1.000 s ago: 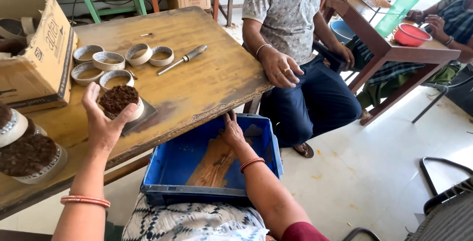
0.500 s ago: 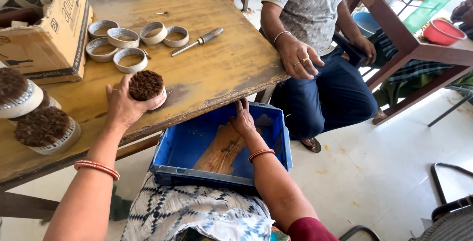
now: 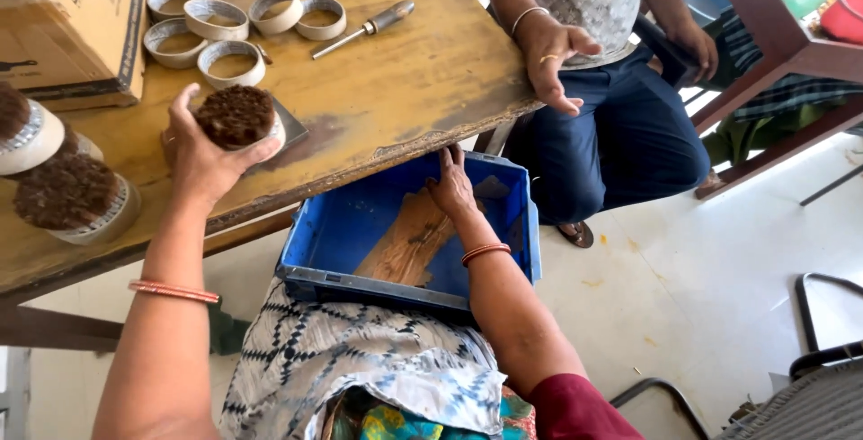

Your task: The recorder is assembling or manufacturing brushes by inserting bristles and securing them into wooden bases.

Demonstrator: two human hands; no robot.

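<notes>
At a worn wooden workbench, a seated worker's left hand lifts a white ring packed with dark brown fibre, fingers curled around its rim and thumb hooked over the near edge; the ring sits just above a small dark metal plate near the bench's front edge. The right hand reaches down into a blue plastic crate resting on the lap, fingers spread loosely and pressed flat on a slab of rough wood; whether they grip it cannot be told.

At eleven o'clock from the lifted ring lie five empty white rings, with a metal-shafted hand tool at one o'clock. Two more filled rings stand at nine o'clock, beside a cardboard box. At two o'clock a second person's hand, wearing a ring and bangle, hangs open over the bench corner.

The risks appear modest but real: the fibre stands proud of the ring with nothing over it, so a tilt of the wrist could shed it onto the bench or into the crate. The crate rests only on the knees, and a heavy push from the right hand could tip it toward the floor.
</notes>
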